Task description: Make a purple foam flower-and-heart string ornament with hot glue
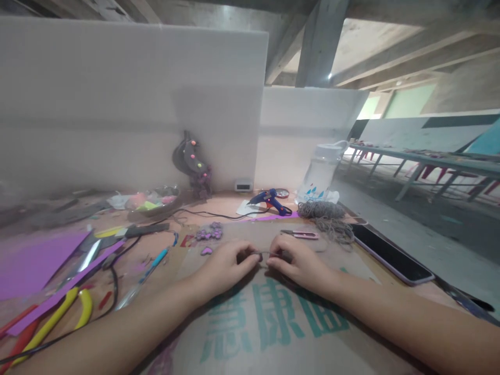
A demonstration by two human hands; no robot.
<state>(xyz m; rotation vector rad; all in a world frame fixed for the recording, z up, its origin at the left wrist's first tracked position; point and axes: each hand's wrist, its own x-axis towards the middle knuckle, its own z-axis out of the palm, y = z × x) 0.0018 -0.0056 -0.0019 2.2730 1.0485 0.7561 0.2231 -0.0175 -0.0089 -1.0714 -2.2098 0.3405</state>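
Observation:
Between my two hands runs a short length of grey yarn, pinched from both sides above a cardboard sheet with green printed characters. My left hand is closed on the yarn's left part, thumb against fingers. My right hand pinches it close by on the right. Beyond the right hand lie pink thread snips and a ball of grey yarn with loose strands. To the left of the left hand are a purple heart-shaped piece and a cluster of small purple pieces.
A blue glue gun rests at the back, its cable running left. A water bottle and a phone stand and lie at right. On the left are purple sheets, yellow-handled pliers, a blue pen and a bowl.

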